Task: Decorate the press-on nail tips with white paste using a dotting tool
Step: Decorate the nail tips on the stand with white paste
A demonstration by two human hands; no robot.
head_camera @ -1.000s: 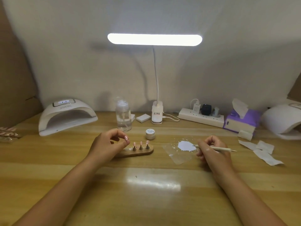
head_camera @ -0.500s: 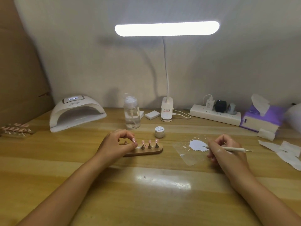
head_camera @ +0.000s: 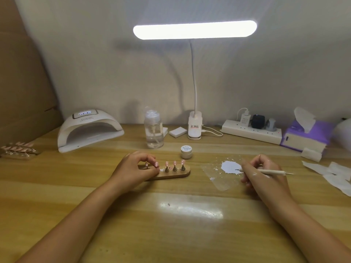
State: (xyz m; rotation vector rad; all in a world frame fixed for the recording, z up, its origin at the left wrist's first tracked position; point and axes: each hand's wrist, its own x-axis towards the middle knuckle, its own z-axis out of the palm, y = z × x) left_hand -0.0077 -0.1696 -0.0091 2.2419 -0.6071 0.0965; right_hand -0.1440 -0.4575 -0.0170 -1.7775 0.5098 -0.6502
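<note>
Nail tips (head_camera: pixel 174 163) are standing on pegs in a wooden holder (head_camera: pixel 180 174), mid-surface (head_camera: pixel 171 234). Left hand (head_camera: pixel 133 168) is gripping the holder's left end, likely steadying it. Right hand (head_camera: pixel 264 174) is pinching the dotting tool (head_camera: pixel 273 172) pen-style, its tip dipping into white paste (head_camera: pixel 229 166) on a clear sheet (head_camera: pixel 220 182), probably loading it.

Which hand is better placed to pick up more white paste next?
Right. The right hand grips the dotting tool, its tip at the white paste; the left hand holds the wooden nail stand.
</note>
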